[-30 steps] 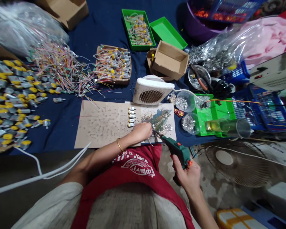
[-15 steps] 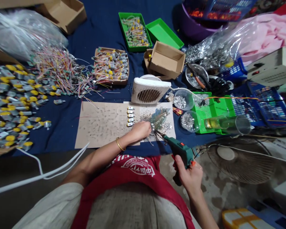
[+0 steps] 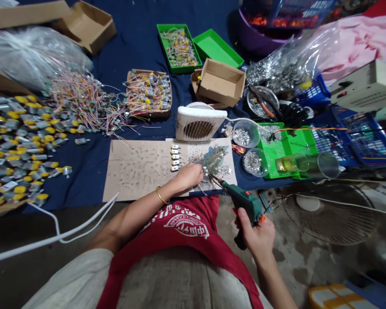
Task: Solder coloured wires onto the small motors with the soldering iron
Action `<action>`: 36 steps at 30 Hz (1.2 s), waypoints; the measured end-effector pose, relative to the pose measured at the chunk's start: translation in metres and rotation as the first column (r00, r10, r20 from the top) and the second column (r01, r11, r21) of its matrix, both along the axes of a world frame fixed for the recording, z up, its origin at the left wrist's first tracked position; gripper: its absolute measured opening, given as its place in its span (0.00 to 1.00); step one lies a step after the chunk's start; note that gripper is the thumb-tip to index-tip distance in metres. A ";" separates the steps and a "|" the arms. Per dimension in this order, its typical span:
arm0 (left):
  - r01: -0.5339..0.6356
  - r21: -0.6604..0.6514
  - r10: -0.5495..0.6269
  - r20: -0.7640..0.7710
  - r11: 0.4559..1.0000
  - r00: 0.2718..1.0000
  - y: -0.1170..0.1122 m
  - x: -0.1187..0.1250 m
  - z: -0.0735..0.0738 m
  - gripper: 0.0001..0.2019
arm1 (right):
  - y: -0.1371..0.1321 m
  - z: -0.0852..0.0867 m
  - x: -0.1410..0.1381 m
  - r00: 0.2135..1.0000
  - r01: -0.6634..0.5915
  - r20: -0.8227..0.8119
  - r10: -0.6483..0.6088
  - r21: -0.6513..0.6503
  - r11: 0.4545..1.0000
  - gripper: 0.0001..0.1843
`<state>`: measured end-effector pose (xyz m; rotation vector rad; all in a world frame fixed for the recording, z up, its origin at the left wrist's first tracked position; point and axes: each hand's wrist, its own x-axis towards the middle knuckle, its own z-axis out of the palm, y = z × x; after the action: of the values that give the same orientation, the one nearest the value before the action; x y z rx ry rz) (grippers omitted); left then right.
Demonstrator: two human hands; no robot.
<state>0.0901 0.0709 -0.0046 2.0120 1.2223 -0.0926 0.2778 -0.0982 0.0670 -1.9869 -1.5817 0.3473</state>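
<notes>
My right hand (image 3: 256,234) is closed round the grip of a green soldering gun (image 3: 243,201), whose tip points up-left toward a pile of small metal bits and wires (image 3: 214,162). My left hand (image 3: 189,176) rests curled on the cardboard sheet (image 3: 138,167), fingers pinched at something small I cannot make out, right by the gun's tip. A short column of small motors (image 3: 174,157) lies on the sheet just above that hand.
A white vent box (image 3: 199,123) stands behind the sheet. Clear cups of metal parts (image 3: 246,134), green trays (image 3: 180,43), cardboard boxes (image 3: 219,82), loose wires (image 3: 83,101) and many yellow-capped motors (image 3: 15,141) surround it. A fan grille (image 3: 331,212) lies right; white cables (image 3: 57,234) run left.
Both hands stay almost in place; the soldering gun's tip has edged slightly closer to my left hand. The view has shifted a little.
</notes>
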 end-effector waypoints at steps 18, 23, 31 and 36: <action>-0.044 0.056 0.046 -0.030 0.997 0.998 -0.020 -0.006 0.002 0.12 | -0.019 -0.018 0.012 0.985 0.154 -0.070 -0.158 -0.061 0.986 0.30; -0.086 0.167 0.098 -0.062 0.982 0.993 -0.045 -0.012 0.002 0.12 | -0.018 -0.016 0.015 0.974 0.193 -0.103 -0.202 -0.089 0.977 0.33; -0.066 0.359 0.121 -0.133 0.931 0.984 -0.056 -0.022 0.022 0.11 | -0.020 -0.019 0.029 0.877 0.406 -0.226 -0.425 -0.125 0.905 0.32; 0.104 0.388 -0.148 0.084 0.916 0.985 -0.007 0.032 0.004 0.10 | -0.024 -0.026 0.038 0.780 0.543 -0.349 -0.519 -0.033 0.839 0.29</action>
<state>0.1225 0.0635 -0.0006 2.3987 1.0999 0.2117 0.3161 -0.1224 0.0412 -2.0776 -0.7545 0.3768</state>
